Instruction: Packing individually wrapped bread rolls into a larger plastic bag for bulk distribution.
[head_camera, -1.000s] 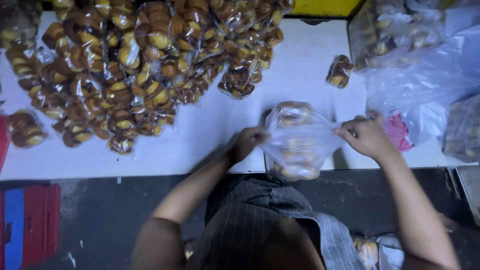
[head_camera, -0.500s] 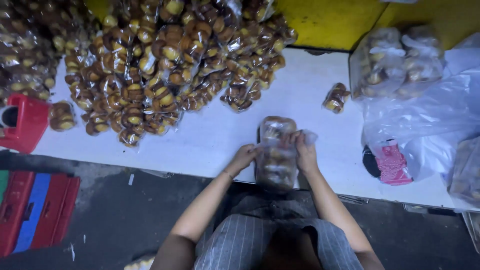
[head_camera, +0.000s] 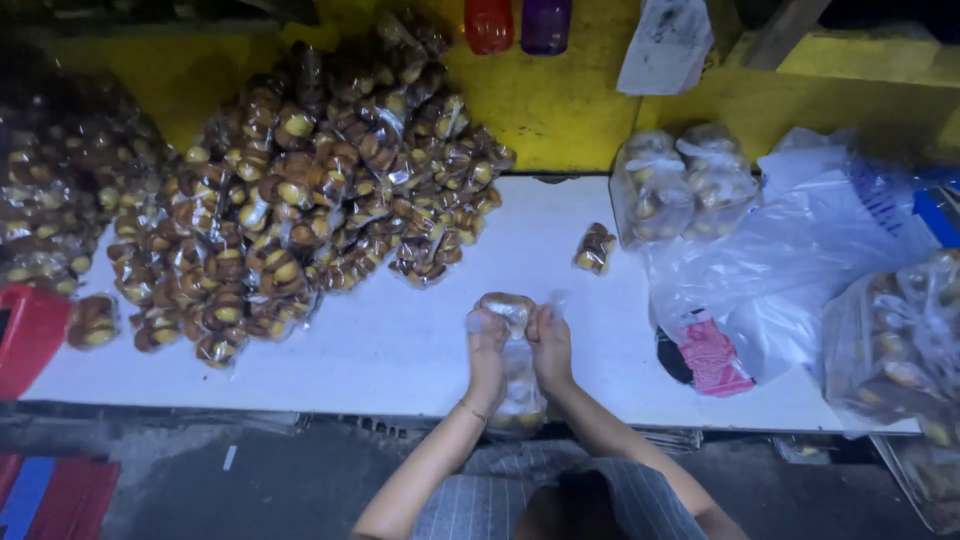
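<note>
Clear bag of buns (head_camera: 518, 385): at near edge of white worktop (head_camera: 400, 340) | left hand (head_camera: 487, 345), right hand (head_camera: 551, 343): grip of each closed on bag's neck, side by side | heap of wrapped buns (head_camera: 300, 200): far left | single wrapped bun (head_camera: 596, 247): apart, beyond.

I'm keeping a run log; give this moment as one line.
left hand and right hand: grip on clear bag of pastries | white table | wrapped pastry pile behind

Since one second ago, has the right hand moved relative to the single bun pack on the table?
Yes. The right hand moved inward, away from the single bun pack, and now meets the left hand on the bag.
</note>
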